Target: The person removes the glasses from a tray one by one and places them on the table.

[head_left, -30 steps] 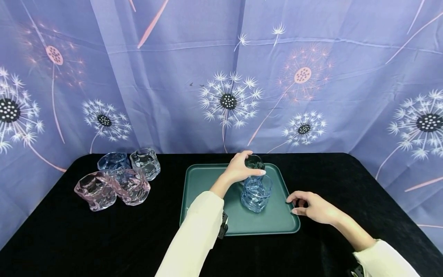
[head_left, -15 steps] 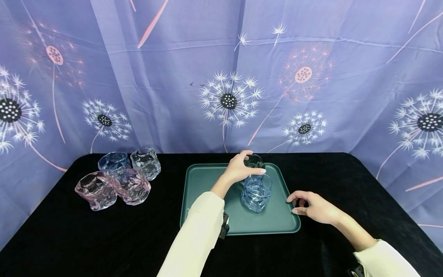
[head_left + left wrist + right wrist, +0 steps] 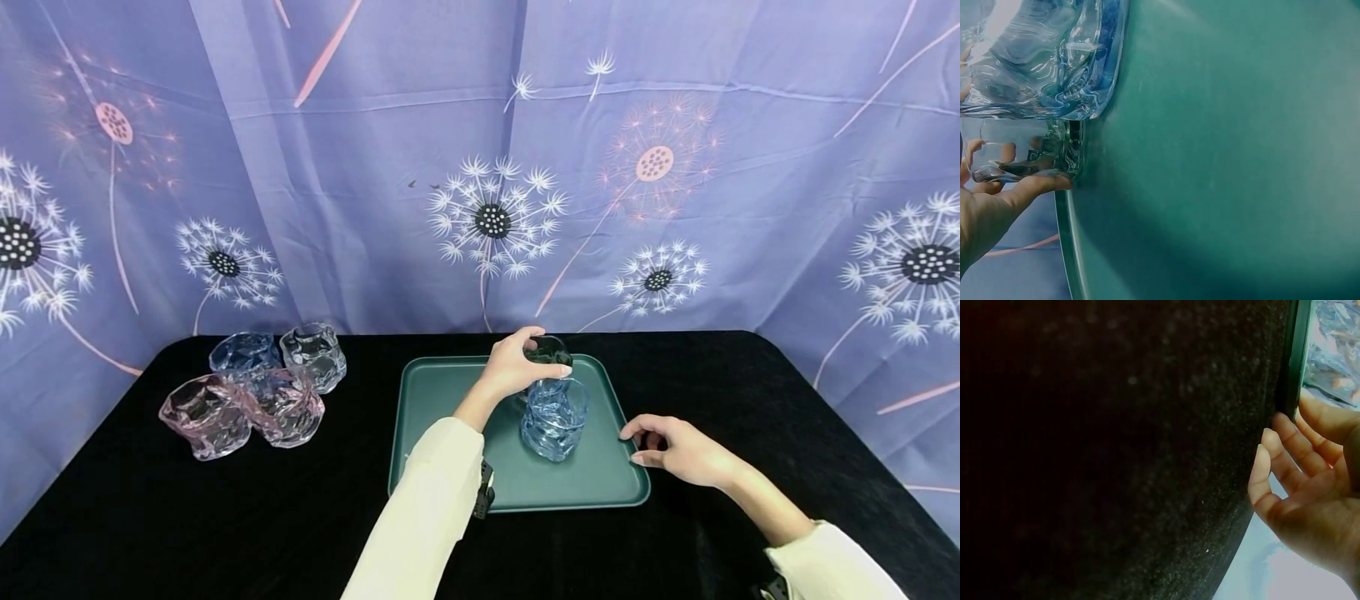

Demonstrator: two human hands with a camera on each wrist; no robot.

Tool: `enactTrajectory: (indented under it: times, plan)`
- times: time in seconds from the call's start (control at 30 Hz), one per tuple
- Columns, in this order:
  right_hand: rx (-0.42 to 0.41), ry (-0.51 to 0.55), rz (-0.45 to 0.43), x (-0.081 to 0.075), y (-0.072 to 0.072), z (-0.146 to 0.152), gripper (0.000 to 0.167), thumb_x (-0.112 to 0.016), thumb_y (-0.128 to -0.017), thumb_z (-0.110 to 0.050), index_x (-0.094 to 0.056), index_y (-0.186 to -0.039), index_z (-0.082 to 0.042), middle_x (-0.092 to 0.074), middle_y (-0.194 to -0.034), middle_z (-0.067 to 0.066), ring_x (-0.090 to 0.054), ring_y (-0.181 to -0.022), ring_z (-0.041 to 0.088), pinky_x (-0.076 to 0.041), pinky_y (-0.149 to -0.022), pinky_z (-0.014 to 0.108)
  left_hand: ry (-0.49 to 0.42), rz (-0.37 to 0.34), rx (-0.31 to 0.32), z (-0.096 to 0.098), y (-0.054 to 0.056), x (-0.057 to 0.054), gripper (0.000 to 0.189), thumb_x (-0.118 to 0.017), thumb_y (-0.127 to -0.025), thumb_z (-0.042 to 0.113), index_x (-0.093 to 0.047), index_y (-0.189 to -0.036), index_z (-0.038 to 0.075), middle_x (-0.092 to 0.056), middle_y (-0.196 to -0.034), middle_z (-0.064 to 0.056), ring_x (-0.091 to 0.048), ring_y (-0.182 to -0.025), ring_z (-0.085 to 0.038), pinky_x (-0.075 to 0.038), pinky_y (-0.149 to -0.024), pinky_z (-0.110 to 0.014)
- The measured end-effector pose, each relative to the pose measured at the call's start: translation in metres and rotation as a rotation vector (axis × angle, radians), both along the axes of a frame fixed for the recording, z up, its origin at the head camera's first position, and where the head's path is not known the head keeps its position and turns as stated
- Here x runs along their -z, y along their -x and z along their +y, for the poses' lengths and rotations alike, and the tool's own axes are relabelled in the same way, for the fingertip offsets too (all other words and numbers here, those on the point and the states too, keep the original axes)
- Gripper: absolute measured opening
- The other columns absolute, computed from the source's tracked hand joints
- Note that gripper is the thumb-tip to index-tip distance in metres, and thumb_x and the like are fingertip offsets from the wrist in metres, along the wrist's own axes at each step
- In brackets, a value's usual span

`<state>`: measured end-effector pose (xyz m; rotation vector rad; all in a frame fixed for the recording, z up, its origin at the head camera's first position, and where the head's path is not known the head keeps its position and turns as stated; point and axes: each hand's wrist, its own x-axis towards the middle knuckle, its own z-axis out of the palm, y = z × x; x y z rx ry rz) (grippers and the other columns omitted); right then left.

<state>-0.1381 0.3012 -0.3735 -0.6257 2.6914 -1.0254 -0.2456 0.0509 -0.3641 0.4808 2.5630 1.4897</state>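
Observation:
On the green tray (image 3: 442, 387) a clear drinking glass (image 3: 551, 350) stands behind a blue glass (image 3: 553, 433), which hides its lower part in the head view. My left hand (image 3: 513, 367) grips the clear glass from the left, thumb in front and fingers around the far side. Between the left wrist camera and that hand, the blue glass (image 3: 1041, 62) fills the upper left corner. At the tray's right rim, my right hand (image 3: 678, 450) pinches the edge; in the right wrist view its thumb lies along the rim (image 3: 1297, 356) and other fingers curl outside it.
To the left on the black tablecloth (image 3: 300, 533) stand several more glasses close together: two pink ones (image 3: 204, 417), a blue one (image 3: 243, 348) and a clear one (image 3: 315, 358). A purple dandelion-print curtain (image 3: 360, 208) hangs behind the table's back edge.
Almost nothing differs. The head view has shifted very slightly; both hands, the tray and the glasses keep their places.

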Motion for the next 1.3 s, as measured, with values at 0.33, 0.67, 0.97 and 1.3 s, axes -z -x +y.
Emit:
enactTrajectory:
  times: [0.33, 0.67, 0.97, 1.3]
  plan:
    - [-0.006, -0.005, 0.02, 0.0, 0.0, 0.001, 0.022, -0.067, -0.082, -0.012, -0.06, -0.102, -0.005, -0.054, -0.084, 0.001, -0.048, -0.071, 0.008, -0.042, -0.059, 0.024, -0.038, 0.012, -0.028, -0.004, 0.004, 0.003, 0.075, -0.078, -0.069, 0.04, -0.047, -0.133, 0.015, -0.054, -0.12, -0.008, -0.046, -0.115, -0.027, -0.043, -0.088, -0.039]
    - [-0.006, -0.001, 0.014, 0.0, -0.001, 0.0, 0.022, -0.067, -0.082, -0.012, -0.06, -0.102, -0.004, -0.054, -0.084, 0.001, -0.048, -0.071, 0.007, -0.042, -0.059, 0.024, -0.027, 0.025, -0.018, -0.006, 0.006, 0.004, 0.076, -0.078, -0.069, 0.039, -0.047, -0.133, 0.012, -0.055, -0.119, -0.008, -0.048, -0.112, -0.026, -0.043, -0.088, -0.038]
    - [-0.009, -0.003, 0.034, 0.002, -0.001, 0.001, 0.022, -0.067, -0.082, -0.013, -0.06, -0.101, -0.005, -0.054, -0.084, 0.001, -0.048, -0.071, 0.007, -0.042, -0.059, 0.024, -0.038, 0.066, -0.022, -0.011, 0.007, 0.005, 0.076, -0.08, -0.068, 0.035, -0.048, -0.131, 0.007, -0.058, -0.114, -0.01, -0.049, -0.109, -0.028, -0.044, -0.087, -0.037]
    - [-0.004, -0.011, 0.028, 0.001, -0.001, 0.001, 0.022, -0.067, -0.082, -0.012, -0.06, -0.102, -0.005, -0.054, -0.085, 0.001, -0.047, -0.072, 0.007, -0.042, -0.059, 0.024, -0.064, 0.082, -0.033, -0.024, 0.008, 0.005, 0.074, -0.08, -0.069, 0.033, -0.049, -0.13, 0.004, -0.059, -0.112, -0.01, -0.051, -0.108, -0.026, -0.043, -0.089, -0.036]
